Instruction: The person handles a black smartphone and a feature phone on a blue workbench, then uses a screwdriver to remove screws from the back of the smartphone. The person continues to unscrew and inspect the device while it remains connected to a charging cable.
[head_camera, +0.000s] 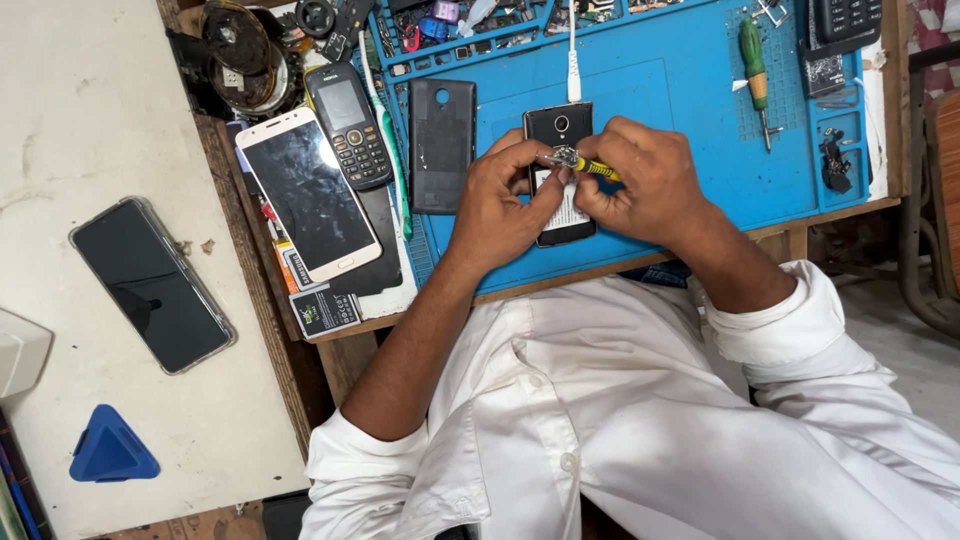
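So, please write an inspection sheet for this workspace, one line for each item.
Surface: blue repair mat on a wooden bench.
Job's things: opened black phone, back up on the mat; yellow-handled tool over it.
Clutter: loose back cover, keypad phone, white-framed smartphone, green screwdriver, small parts in the mat's trays.
Hands: left hand steadies the phone; right hand holds the tool.
Cables: white cable reaches the phone's top edge.
Surroundings: pale table with dark smartphone and blue triangular piece.
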